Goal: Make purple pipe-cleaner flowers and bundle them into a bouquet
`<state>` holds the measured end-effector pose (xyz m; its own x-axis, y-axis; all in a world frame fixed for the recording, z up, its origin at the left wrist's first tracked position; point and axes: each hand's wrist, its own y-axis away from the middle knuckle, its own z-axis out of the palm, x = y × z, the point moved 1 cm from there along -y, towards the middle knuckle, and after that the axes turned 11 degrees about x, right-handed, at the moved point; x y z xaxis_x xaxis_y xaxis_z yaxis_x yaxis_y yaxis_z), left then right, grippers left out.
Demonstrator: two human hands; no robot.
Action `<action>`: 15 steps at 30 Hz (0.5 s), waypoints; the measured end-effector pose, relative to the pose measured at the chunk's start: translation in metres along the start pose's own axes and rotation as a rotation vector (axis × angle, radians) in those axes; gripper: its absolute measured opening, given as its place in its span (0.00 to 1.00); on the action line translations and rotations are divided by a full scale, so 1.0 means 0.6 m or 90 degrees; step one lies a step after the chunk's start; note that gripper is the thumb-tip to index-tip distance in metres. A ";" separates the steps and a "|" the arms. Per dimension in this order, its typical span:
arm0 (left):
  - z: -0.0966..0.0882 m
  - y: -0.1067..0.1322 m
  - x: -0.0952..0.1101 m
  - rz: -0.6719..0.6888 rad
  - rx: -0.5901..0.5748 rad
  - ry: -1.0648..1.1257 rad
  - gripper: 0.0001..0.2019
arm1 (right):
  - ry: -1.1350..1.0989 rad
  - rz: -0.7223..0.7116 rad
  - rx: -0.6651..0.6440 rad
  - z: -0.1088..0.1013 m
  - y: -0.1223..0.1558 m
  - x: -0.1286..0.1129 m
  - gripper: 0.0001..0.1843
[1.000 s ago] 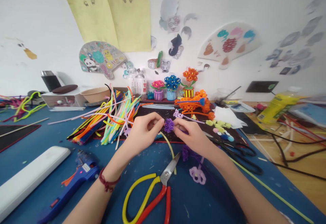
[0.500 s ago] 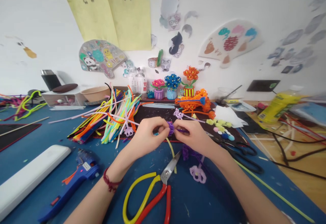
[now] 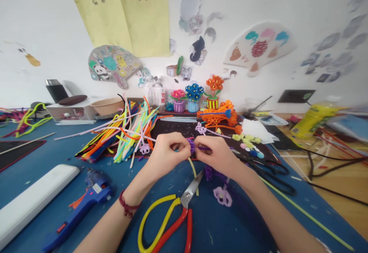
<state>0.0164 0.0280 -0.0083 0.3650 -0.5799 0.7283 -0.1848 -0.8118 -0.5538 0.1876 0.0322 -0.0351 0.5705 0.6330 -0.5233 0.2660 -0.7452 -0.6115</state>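
Note:
Over the middle of the desk, my left hand (image 3: pixel 169 149) and my right hand (image 3: pixel 217 151) meet fingertip to fingertip. Between them is a small dark purple pipe-cleaner flower (image 3: pixel 191 145), pinched from both sides and partly hidden by the fingers. A purple stem shows within my right hand's grip. From beneath my left fingertips a pale yellow pipe cleaner (image 3: pixel 193 168) hangs down behind the scissors' tip. Scissors (image 3: pixel 188 195) with one yellow and one red handle lie just below. Beside them are a lilac pipe-cleaner flower (image 3: pixel 222 196) and another dark purple piece (image 3: pixel 209 172).
A blue glue gun (image 3: pixel 86 203) and a long white case (image 3: pixel 37 203) lie at left. Behind my left hand is a pile of coloured pipe cleaners (image 3: pixel 135 130). Black scissors (image 3: pixel 273 174) rest near my right forearm. Potted pipe-cleaner flowers (image 3: pixel 194 97) stand along the wall.
Both hands stay pinched at the purple flower, with only slight finger movement. The right fingertips have shifted a little to the left. The whole view has moved very slightly.

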 end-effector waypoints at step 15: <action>0.004 0.003 -0.003 0.275 0.109 -0.247 0.11 | 0.068 -0.063 0.085 0.001 0.006 -0.012 0.07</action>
<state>0.0178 0.0274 -0.0116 0.6024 -0.7610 0.2407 -0.2525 -0.4678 -0.8470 0.1842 0.0250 -0.0339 0.6278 0.6710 -0.3944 0.2240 -0.6410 -0.7341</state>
